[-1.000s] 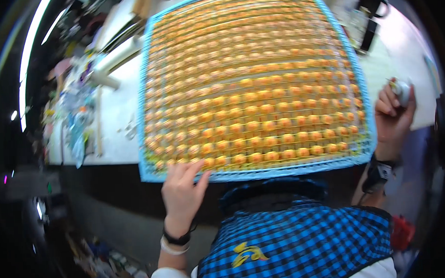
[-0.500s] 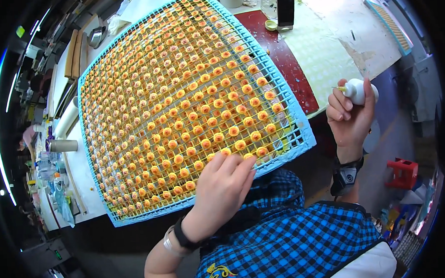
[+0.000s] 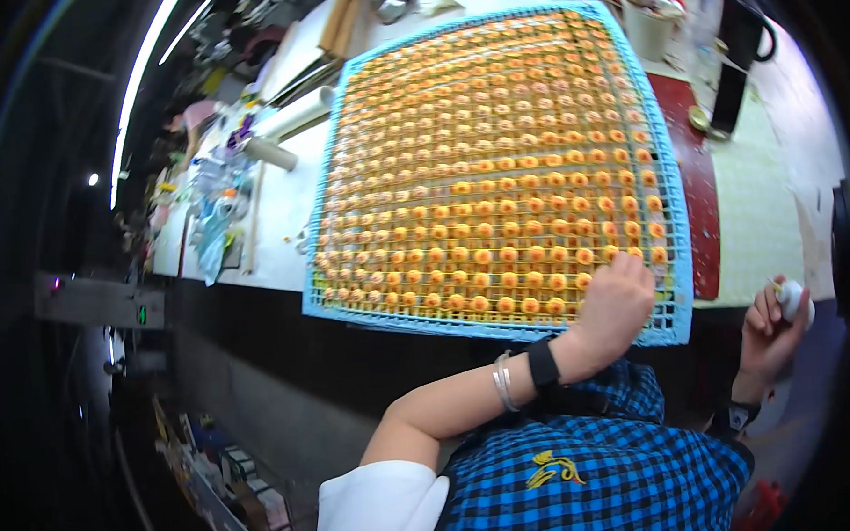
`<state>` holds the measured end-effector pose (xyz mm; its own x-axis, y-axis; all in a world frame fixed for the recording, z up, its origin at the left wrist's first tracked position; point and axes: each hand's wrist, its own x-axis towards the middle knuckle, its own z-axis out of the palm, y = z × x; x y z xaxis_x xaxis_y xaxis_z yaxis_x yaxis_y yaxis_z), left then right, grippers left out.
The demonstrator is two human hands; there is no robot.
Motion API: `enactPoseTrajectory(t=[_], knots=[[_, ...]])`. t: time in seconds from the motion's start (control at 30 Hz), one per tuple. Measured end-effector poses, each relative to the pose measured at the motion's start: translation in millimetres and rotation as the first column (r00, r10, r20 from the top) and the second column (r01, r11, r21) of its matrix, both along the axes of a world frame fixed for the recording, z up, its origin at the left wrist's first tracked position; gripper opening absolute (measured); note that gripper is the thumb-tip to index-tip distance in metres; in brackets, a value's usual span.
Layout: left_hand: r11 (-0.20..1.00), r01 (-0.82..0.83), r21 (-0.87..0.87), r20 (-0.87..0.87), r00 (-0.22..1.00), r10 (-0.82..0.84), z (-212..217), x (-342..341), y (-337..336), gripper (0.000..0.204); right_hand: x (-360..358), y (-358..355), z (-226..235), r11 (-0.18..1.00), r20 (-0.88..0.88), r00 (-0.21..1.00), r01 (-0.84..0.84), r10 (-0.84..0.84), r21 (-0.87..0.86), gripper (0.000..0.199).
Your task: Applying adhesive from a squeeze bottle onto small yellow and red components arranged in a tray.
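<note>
Your left hand (image 3: 616, 301) rests, fingers curled, on the near right corner of the blue mesh tray (image 3: 673, 257) of small orange pieces (image 3: 483, 193), which stretches away across the desk (image 3: 769, 207). Your right hand (image 3: 769, 333), off the tray's right edge, grips a small white bottle (image 3: 793, 299). A red mat (image 3: 693, 172) lies beside.

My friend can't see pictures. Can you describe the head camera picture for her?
A person's left hand rests on the near corner of a big blue grid tray filled with rows of small orange pieces. Their right hand holds a small white object beside the white table.
</note>
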<state>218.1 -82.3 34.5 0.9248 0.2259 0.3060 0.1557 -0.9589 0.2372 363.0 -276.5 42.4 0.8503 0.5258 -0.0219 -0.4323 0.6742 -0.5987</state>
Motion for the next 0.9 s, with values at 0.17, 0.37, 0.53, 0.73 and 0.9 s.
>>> enactPoseTrajectory(t=[0.17, 0.37, 0.53, 0.73, 0.9], knots=[[0.999, -0.046, 0.015, 0.039, 0.998, 0.045, 2, -1, -2, 0.008, -12, 25, 4, 0.998, -0.088, 0.996, 0.024, -0.029, -0.053, 0.041], [0.998, -0.005, -0.058, -0.023, 1.000, 0.004, 4, -1, 1, 0.011, -22, 48, 9, 0.998, -0.186, 0.982, 0.029, -0.038, -0.051, 0.043], [0.995, 0.032, -0.097, -0.028, 0.999, -0.035, 8, -1, 6, 0.015, -28, 63, 15, 0.996, -0.195, 0.981, -0.001, -0.016, -0.088, 0.043], [0.991, 0.048, -0.122, -0.060, 0.997, -0.055, 9, 2, 8, 0.022, -27, 72, 17, 0.992, -0.200, 0.979, 0.006, -0.032, -0.130, 0.043], [0.979, 0.061, -0.196, -0.072, 0.994, -0.076, 17, -2, 13, 0.027, -28, 85, 12, 0.988, -0.230, 0.973, -0.037, 0.001, -0.153, 0.044]])
